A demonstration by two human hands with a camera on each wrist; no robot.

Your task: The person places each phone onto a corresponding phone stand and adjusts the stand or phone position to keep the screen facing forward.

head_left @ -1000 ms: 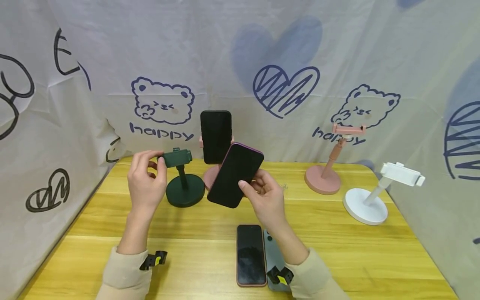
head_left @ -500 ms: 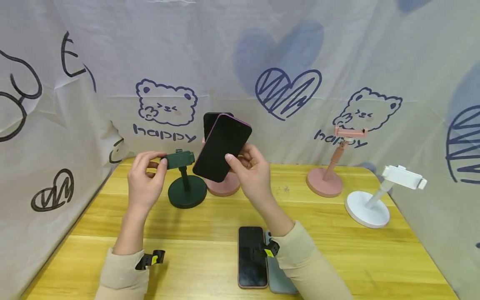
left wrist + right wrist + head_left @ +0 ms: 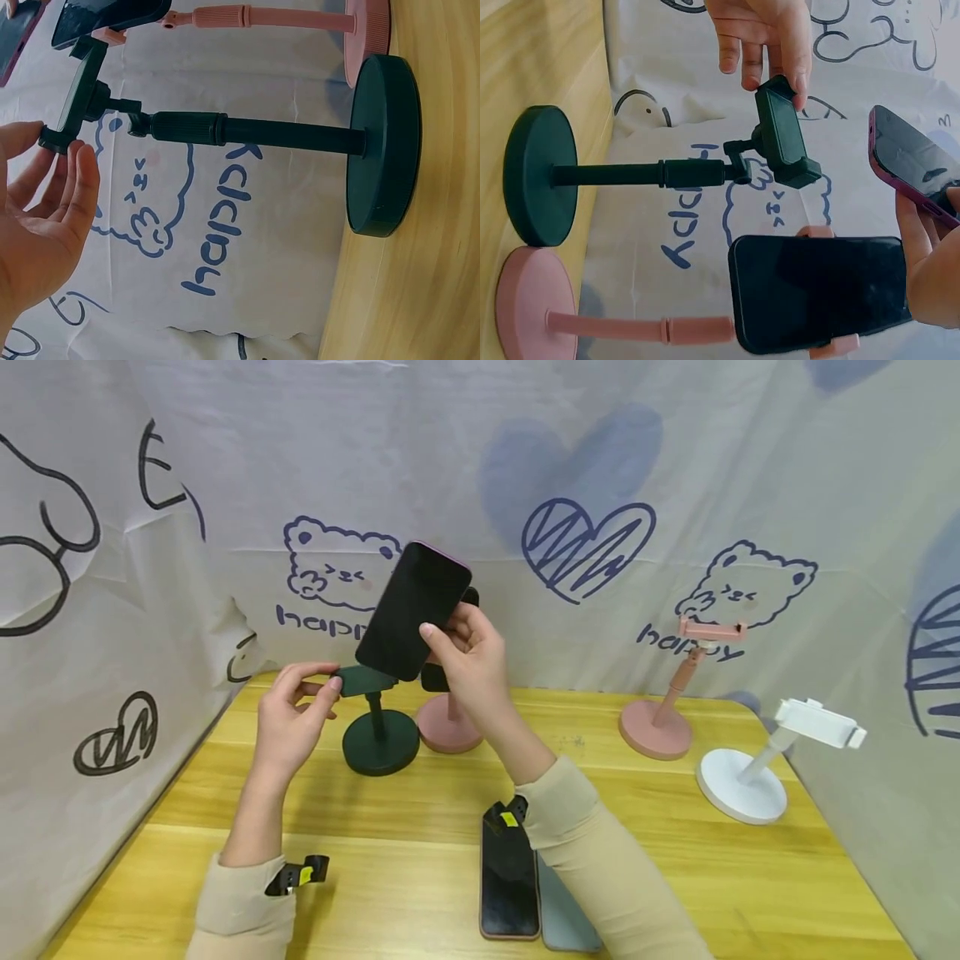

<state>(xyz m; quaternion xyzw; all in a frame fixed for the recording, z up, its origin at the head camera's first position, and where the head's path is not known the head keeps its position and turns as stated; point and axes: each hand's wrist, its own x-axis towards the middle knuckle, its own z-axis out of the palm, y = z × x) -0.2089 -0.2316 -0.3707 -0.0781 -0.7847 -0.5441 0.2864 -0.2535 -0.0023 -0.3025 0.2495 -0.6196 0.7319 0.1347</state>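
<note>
Pinches the top of the green stand (image 3: 236, 131) with the left hand (image 3: 292, 720). Grips a purple-edged phone (image 3: 412, 610) in the right hand (image 3: 475, 662). Holds it tilted in the air, near the green stand but apart, above the table (image 3: 390, 889).

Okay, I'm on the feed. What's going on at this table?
A person's left hand grips one end of the dark green stand's clamp, which holds no phone. The right hand holds a purple-edged phone in the air, apart from that clamp. The pink stand next to it already carries a phone. A face-up phone lies on the table; further right, another pink stand and a white stand hold nothing.
</note>
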